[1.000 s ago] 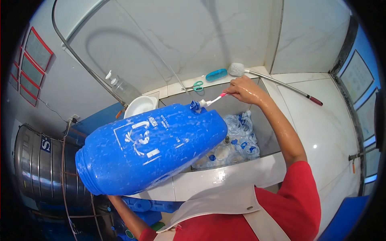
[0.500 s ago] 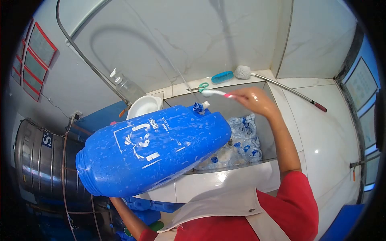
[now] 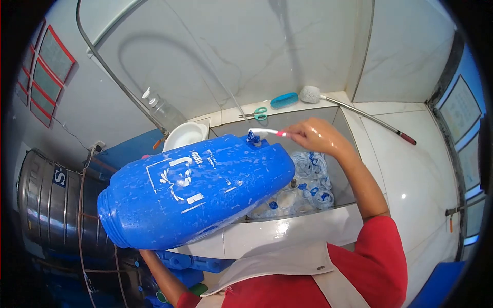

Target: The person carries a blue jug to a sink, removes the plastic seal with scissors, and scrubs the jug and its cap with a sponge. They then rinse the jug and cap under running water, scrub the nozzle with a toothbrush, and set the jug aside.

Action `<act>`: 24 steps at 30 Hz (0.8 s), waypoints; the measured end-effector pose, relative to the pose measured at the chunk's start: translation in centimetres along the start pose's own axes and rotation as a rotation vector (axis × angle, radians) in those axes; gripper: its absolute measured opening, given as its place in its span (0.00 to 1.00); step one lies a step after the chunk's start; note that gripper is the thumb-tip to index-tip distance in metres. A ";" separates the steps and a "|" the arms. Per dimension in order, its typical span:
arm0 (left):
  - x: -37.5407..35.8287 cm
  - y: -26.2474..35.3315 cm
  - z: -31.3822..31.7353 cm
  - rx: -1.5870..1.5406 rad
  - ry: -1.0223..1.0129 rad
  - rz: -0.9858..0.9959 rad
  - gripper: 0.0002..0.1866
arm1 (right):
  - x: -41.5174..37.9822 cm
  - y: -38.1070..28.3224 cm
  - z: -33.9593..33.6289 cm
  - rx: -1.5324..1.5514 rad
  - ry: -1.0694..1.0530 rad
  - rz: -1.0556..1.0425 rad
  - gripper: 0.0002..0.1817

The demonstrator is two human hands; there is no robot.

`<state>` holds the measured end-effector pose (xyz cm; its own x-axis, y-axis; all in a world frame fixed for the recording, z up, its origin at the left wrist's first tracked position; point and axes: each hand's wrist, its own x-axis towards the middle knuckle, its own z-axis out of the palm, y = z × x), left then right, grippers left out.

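A large blue plastic water jug lies tilted on its side across the sink's front, wet and streaked with suds, its threaded neck at the lower left. My left forearm reaches under the neck end; the hand itself is hidden behind the jug. Pinched in my right hand is the handle of a white and pink toothbrush. Its head meets the small blue and white spigot at the jug's far right end. Below my right hand, clear plastic containers with blue caps fill part of the sink.
Along the sink's back ledge are green-handled scissors, a blue scrub brush and a long-handled brush. A white basin and a pump bottle stand at the left. A steel tank is farther left.
My right hand has moved slightly left and down, bringing the toothbrush head from above the spigot onto it. The jug has stayed nearly in place.
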<state>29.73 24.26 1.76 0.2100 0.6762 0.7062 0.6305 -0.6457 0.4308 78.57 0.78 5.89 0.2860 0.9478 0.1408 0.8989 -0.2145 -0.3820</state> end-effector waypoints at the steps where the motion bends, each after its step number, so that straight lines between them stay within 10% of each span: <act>1: 0.1 -0.2 0.0 -0.001 0.002 -0.008 0.06 | -0.3 0.2 0.8 0.036 0.076 -0.058 0.13; 12: -0.1 -0.1 0.2 0.000 0.000 -0.060 0.06 | -0.1 4.3 4.5 0.270 0.219 -0.045 0.12; 14: 0.1 -0.3 0.3 -0.001 -0.012 -0.072 0.06 | 0.3 3.2 5.2 -0.041 0.357 -0.344 0.12; 24: -1.4 -0.7 -0.3 0.010 -0.026 -0.128 0.07 | 0.7 4.4 9.5 0.470 0.107 -0.107 0.16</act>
<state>28.78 23.63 0.63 0.1463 0.7622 0.6306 0.6606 -0.5498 0.5112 79.53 2.77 -4.37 0.2546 0.9241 0.2851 0.6853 0.0356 -0.7274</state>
